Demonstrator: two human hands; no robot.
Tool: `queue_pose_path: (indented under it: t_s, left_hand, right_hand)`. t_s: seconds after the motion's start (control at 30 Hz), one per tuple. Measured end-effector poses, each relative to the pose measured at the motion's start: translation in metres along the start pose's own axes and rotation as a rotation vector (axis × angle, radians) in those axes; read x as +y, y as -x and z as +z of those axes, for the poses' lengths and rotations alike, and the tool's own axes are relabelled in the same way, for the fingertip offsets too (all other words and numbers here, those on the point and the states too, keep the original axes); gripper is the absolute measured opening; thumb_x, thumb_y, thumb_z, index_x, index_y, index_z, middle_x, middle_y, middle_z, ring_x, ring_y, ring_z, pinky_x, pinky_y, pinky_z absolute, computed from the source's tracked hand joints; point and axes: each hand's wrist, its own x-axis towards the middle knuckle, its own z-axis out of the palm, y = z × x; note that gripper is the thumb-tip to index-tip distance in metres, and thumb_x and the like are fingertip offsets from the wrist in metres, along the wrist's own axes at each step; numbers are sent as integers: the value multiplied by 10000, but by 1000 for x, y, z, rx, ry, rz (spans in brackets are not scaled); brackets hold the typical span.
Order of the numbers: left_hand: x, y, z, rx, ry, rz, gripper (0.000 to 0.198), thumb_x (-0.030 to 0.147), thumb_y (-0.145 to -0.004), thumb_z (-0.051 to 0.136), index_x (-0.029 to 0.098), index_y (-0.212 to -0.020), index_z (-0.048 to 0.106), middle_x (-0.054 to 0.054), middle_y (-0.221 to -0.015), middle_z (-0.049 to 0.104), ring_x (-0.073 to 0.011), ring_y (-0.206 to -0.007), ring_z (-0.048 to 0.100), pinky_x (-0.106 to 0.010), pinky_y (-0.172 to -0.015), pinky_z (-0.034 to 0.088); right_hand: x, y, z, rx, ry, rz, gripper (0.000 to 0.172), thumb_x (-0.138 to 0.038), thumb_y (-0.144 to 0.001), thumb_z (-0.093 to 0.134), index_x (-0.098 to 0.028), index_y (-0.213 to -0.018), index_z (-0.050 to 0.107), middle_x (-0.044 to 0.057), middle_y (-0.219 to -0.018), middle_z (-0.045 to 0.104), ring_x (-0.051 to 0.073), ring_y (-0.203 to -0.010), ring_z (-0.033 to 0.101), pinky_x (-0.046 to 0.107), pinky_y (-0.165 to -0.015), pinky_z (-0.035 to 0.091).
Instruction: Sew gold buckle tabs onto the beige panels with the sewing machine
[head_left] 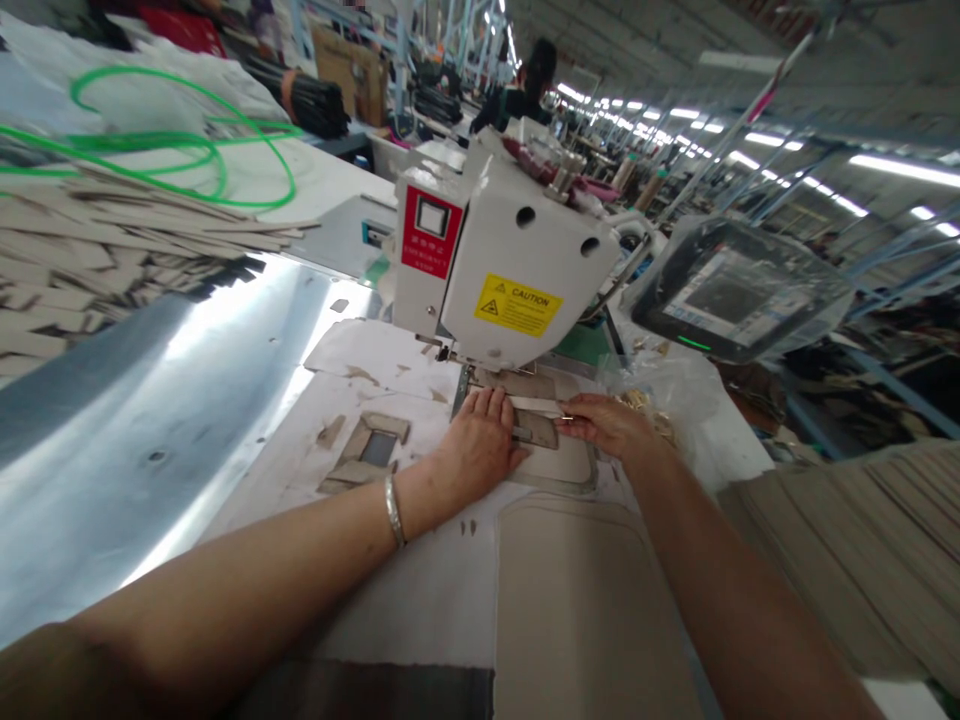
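My left hand (480, 448) lies flat on a beige cut piece (538, 432), close under the white sewing machine head (502, 265), with a silver bangle on its wrist. My right hand (606, 424) comes in from the right and pinches a thin pale strip (536, 405) at its fingertips. That strip lies across the work near the needle area. The presser foot and needle are mostly hidden by the machine head and my fingers. A rectangular cut-out frame piece (365, 452) lies on the white paper sheet (405, 400) left of my left hand.
A large beige panel (570, 610) lies below my hands, and a stack of beige strips (847, 530) sits at the right. More strips (82, 265) and green tubing (172, 150) lie at the left, beside a shiny metal tabletop (127, 420). A control screen (739, 290) hangs at the right.
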Motion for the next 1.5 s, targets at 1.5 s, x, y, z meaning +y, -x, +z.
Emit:
queue_pose_path:
  t_s: [1.5]
  left_hand:
    - [-16, 16, -9, 60, -125, 39, 501, 451, -925, 506, 17, -1170, 560, -195, -1140, 591, -304, -1103, 522, -417, -986, 388]
  right_hand:
    - [12, 1, 7, 50, 350, 11, 128, -150, -915, 538, -180, -807, 477, -40, -493, 572, 89, -339, 510, 200, -360, 436]
